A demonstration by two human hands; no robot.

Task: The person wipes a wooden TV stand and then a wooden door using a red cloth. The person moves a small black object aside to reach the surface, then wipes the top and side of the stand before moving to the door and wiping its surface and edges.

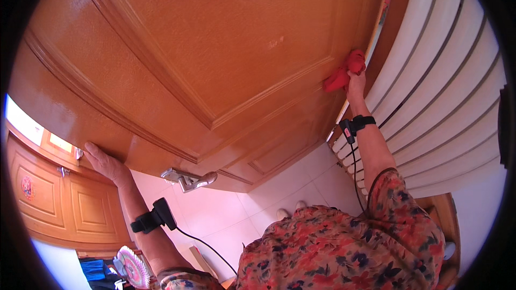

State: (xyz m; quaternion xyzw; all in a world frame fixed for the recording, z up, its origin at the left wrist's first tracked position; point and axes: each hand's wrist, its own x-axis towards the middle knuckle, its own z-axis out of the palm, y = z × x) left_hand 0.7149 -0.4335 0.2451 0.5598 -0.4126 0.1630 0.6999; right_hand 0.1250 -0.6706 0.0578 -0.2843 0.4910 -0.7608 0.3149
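A brown wooden panel door [242, 48] stands open in front of me, with stickers near its top. My right hand [356, 82] grips a bunched red cloth [336, 79] against the door's face, close to its right edge. My left hand [105, 164] lies on the door's left edge with its fingers apart, holding nothing. A metal lever handle [189, 179] sits on the door to the right of my left hand. Both forearms wear black straps with a cabled device.
A white ribbed radiator or slatted panel [439, 88] stands close on the right. Another wooden door [60, 193] is at the left. At lower left are a round patterned item [135, 268] and dark and blue fabric [94, 270]. Pale floor tiles [217, 209] lie below.
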